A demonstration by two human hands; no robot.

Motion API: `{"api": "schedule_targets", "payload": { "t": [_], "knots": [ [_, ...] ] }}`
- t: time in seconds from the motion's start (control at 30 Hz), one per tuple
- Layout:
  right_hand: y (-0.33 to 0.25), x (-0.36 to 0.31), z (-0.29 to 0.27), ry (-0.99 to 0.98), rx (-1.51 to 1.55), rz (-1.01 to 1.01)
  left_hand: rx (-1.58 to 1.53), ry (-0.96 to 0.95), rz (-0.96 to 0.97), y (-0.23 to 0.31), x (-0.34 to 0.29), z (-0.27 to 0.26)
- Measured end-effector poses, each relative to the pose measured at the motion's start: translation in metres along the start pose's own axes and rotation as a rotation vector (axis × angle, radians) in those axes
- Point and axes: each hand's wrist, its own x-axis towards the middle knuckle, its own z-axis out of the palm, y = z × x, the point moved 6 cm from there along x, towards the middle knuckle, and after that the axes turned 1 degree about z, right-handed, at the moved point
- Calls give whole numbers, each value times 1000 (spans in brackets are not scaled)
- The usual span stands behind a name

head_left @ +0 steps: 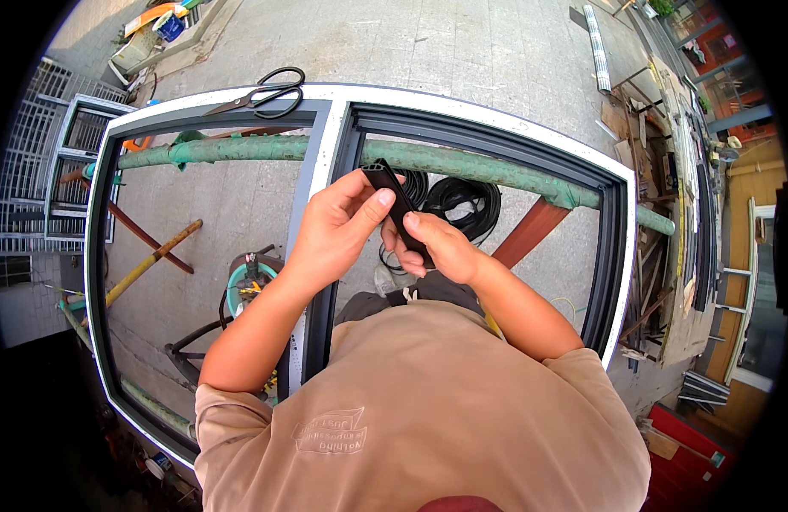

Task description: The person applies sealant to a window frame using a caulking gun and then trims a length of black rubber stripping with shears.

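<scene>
Between both hands is a short black profile strip (400, 207), tilted, its hollow end showing at the top. My left hand (338, 226) pinches its upper part between thumb and fingers. Lower down, my right hand (445, 247) grips the same piece, thumb on top. Both hands are over the right opening of a large window frame (330, 141), white outside with dark grey inner channels. Black-handled scissors (279, 92) lie on the frame's far edge, left of its middle bar. Coils of black cord-like strip (483, 226) are below, beyond my hands.
Green-wrapped poles (215, 151) run under the frame, with a reddish-brown brace (530, 232) and a yellowish pole (155, 263). A teal round container (236, 286) with tools stands below the left opening. Timber and metal lengths (688, 205) are stacked at the right. Barred metal frames (74, 162) stand left.
</scene>
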Motion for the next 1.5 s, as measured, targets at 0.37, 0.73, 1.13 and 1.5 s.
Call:
{"api": "schedule_targets", "payload": {
  "t": [0.37,0.73,1.13,1.5],
  "knots": [
    [-6,37,-28,183,-230,-41,-88,318,-67,-10,13,11],
    [-120,69,-13,123,-843,-293,-311,595,185,-17,-39,-32],
    [-132,302,-5,85,-1895,-360,-723,624,290,-12,-71,-75],
    [-124,320,-24,-101,-2040,-452,-797,594,289,-47,-32,-73]
  ]
}}
